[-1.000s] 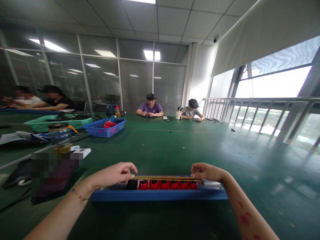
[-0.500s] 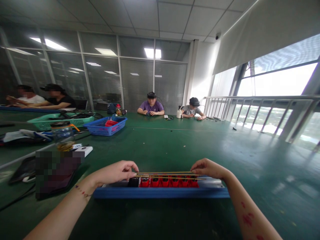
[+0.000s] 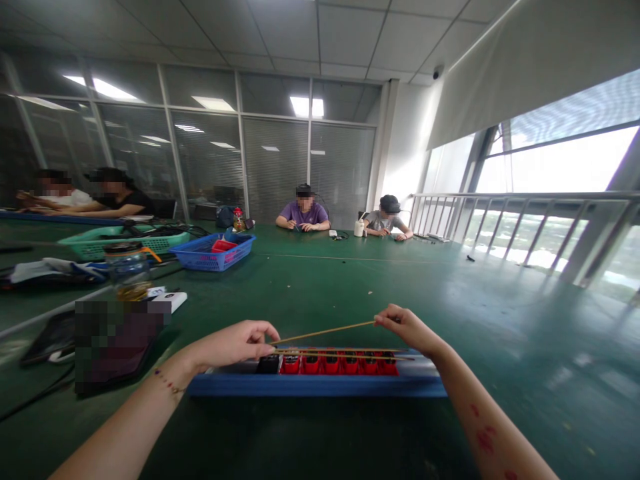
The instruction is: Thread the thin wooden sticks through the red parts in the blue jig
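Note:
A blue tray lies in front of me, holding a row of red holders with dark contents and one black block at the left end. My right hand pinches the far end of a thin yellowish stick, which slants upward to the right above the tray. My left hand is closed at the left ends of this stick and of other thin sticks, which lie across the red holders. What exactly the left fingertips press on is too small to tell apart.
To the left stand a blue basket with red pieces, a green basket with dark cables and a lidded jar. Nearer are a dark pouch and a white device. Several people sit along the far side of the green table.
My right hand has risen and shifted slightly left, lifting the right end of one stick. My left hand has stayed in place. The other sticks still lie over the red holders.

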Tool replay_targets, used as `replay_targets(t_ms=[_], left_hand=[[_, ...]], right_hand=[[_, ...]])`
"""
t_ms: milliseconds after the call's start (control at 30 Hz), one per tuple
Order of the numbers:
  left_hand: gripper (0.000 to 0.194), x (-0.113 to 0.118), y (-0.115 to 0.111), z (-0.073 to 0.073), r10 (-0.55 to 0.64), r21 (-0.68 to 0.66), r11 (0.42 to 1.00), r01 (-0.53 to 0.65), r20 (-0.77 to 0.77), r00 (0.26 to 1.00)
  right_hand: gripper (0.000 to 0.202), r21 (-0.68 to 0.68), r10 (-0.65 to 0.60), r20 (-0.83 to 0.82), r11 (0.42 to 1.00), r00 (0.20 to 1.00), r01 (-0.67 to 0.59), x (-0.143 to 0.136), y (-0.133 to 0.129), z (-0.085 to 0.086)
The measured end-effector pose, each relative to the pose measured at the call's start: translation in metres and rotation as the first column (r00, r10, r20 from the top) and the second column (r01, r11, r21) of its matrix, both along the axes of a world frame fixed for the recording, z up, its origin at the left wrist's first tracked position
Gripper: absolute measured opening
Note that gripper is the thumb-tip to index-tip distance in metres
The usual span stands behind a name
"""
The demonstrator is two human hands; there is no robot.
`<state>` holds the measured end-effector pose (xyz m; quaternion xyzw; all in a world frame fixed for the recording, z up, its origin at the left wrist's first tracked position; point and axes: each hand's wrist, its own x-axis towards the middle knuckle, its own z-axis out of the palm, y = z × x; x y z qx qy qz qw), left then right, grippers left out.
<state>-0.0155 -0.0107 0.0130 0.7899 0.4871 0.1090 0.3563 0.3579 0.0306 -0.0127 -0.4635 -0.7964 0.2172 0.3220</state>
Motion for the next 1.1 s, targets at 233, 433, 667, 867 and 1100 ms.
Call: replay_targets(t_ms=[233,433,667,867,1100], left_hand=[[0.052,-0.002,0.000,-0.002,0.006,-0.022,1.000,-0.004,0.051,0.999],[0.053,-0.002,-0.001,-0.003,0.045,-0.070,0.997,-0.038,0.105,0.993],[0.037,-0.005,0.004,-0.009,0.005,-0.053,0.999,-0.001,0.083,0.997],[0.036,-0.007,0.003,-0.005,-0.013,-0.021,1.000,0.014,0.045,0.999],[0.035,-0.018,0.004,0.002,0.001,0.076,0.997,0.006,-0.084,0.996]], right_hand=[[0.042,-0.089,-0.101,-0.163,0.992,0.982,0.087,0.036,0.003,-0.007],[0.046,-0.147,-0.169,-0.131,0.978,0.977,0.149,0.046,0.011,-0.018],[0.040,-0.067,-0.148,0.041,0.986,0.988,0.151,0.034,0.021,-0.032],[0.024,-0.015,-0.100,0.314,0.994,0.944,0.110,0.027,0.027,-0.039],[0.013,0.036,-0.040,0.551,0.999,0.834,0.024,0.020,0.039,-0.033]])
